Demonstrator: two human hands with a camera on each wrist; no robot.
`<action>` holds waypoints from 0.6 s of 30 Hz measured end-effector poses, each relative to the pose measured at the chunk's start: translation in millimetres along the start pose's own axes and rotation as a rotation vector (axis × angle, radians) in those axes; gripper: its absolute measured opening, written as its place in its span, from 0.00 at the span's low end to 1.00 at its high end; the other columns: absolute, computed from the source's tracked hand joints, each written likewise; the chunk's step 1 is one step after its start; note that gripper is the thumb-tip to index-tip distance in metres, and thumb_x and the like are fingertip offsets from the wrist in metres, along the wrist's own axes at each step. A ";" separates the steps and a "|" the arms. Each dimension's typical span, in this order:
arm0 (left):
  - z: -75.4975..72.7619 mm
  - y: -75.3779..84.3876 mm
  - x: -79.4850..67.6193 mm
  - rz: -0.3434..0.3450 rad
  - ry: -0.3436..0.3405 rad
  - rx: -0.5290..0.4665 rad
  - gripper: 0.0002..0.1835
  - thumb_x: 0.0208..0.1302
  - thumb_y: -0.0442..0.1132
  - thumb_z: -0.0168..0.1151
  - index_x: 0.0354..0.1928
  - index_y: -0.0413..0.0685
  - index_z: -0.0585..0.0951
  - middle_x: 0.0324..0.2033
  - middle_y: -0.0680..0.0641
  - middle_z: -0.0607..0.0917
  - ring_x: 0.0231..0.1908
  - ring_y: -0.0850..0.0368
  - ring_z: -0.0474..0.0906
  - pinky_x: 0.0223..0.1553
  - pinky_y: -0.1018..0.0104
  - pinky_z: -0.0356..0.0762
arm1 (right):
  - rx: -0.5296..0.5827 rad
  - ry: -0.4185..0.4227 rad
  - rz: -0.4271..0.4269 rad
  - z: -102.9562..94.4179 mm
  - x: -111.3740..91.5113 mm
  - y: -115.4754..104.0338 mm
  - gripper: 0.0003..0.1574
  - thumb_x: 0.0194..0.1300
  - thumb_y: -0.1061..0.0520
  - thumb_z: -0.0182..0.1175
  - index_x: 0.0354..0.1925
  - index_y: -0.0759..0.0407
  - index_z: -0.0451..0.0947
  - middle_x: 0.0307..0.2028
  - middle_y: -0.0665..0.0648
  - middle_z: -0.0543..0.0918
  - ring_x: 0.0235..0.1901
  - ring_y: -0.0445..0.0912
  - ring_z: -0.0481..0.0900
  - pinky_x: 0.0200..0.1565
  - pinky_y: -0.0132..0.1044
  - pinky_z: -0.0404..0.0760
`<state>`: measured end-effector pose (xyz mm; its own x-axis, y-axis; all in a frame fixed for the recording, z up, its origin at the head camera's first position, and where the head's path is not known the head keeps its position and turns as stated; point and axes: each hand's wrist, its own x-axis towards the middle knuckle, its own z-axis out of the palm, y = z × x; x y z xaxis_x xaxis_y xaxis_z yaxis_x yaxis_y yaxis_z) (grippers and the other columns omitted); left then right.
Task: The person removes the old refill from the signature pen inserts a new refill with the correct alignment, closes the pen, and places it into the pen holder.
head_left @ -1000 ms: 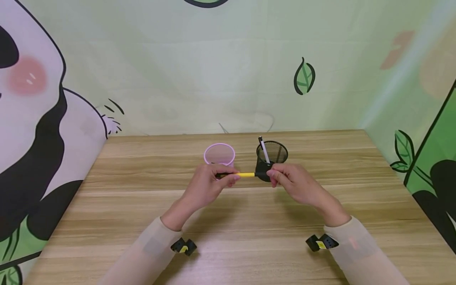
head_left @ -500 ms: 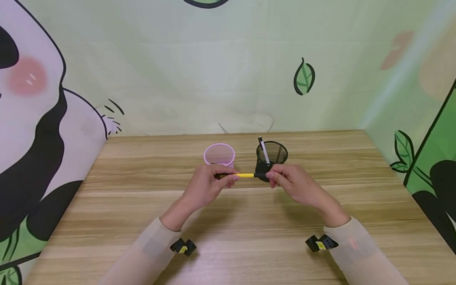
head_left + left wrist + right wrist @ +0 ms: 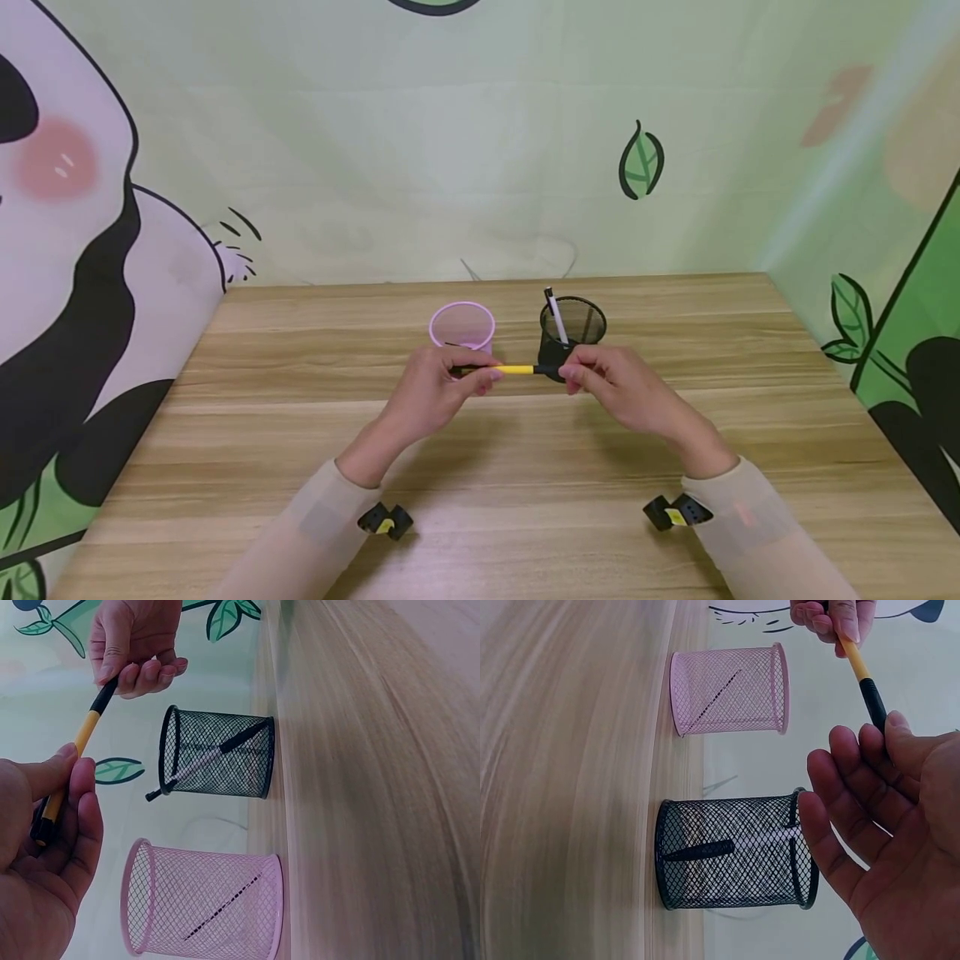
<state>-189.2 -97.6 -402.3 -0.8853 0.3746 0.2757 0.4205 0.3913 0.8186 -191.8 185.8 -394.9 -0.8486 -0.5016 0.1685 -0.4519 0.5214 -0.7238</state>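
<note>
The pen (image 3: 516, 369) is held level in the air above the table (image 3: 525, 517), on the near side of two mesh cups, with both hands on it. The left hand (image 3: 442, 387) pinches one end between thumb and fingers; the right hand (image 3: 618, 383) pinches the other, dark end with its fingertips, its remaining fingers loosely bent and a little apart. The pen looks light and stiff, probably plastic and hard to break. The smooth yellow barrel could turn or slip under dry fingers, so the dark section with its fine rings, near the right hand, seems the surest hold. The pink cup (image 3: 754, 705) stands upright with a thin dark stick (image 3: 225, 906) leaning in it, too slight to identify; the black cup (image 3: 735, 885) beside it, not touching, holds a tilted white pen (image 3: 557, 317). The table is pale, streaky wood grain with a soft sheen. Behind it rises a pale green, faintly creased backdrop (image 3: 337, 125) printed with a panda (image 3: 67, 308) and leaves.
</note>
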 end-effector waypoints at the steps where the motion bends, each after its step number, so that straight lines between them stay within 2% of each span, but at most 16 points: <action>1: 0.0 0.1 0.0 0.001 0.001 0.000 0.08 0.68 0.38 0.70 0.45 0.45 0.91 0.33 0.46 0.92 0.32 0.62 0.87 0.34 0.69 0.85 | -0.001 0.001 0.000 0.0 0.0 0.0 0.13 0.79 0.59 0.56 0.35 0.53 0.82 0.32 0.51 0.86 0.36 0.44 0.82 0.44 0.37 0.82; 4: 0.2 -0.9 0.2 0.005 0.001 -0.002 0.08 0.68 0.38 0.70 0.45 0.45 0.91 0.33 0.46 0.92 0.32 0.63 0.87 0.35 0.70 0.85 | -0.004 0.003 0.004 0.2 -0.2 0.0 0.12 0.78 0.58 0.57 0.35 0.53 0.82 0.32 0.50 0.86 0.35 0.42 0.81 0.42 0.36 0.81; 11: 0.9 -1.9 -0.1 0.009 0.012 0.002 0.07 0.68 0.38 0.70 0.44 0.46 0.91 0.32 0.49 0.92 0.31 0.63 0.87 0.34 0.69 0.85 | 0.002 0.007 0.011 1.2 -0.4 0.8 0.09 0.77 0.58 0.58 0.36 0.53 0.82 0.34 0.57 0.87 0.34 0.43 0.80 0.38 0.35 0.78; 18: 1.4 -2.0 -0.1 -0.002 0.016 -0.010 0.07 0.68 0.38 0.70 0.44 0.46 0.91 0.32 0.48 0.92 0.32 0.62 0.87 0.34 0.69 0.85 | 0.017 0.012 0.021 1.0 -1.7 -1.7 0.07 0.76 0.57 0.60 0.37 0.53 0.81 0.35 0.58 0.86 0.32 0.44 0.79 0.36 0.35 0.78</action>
<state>-189.7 -97.2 -404.7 -0.8893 0.3605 0.2815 0.4165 0.3838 0.8242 -189.3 185.1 -394.7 -0.8610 -0.4823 0.1615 -0.4297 0.5200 -0.7382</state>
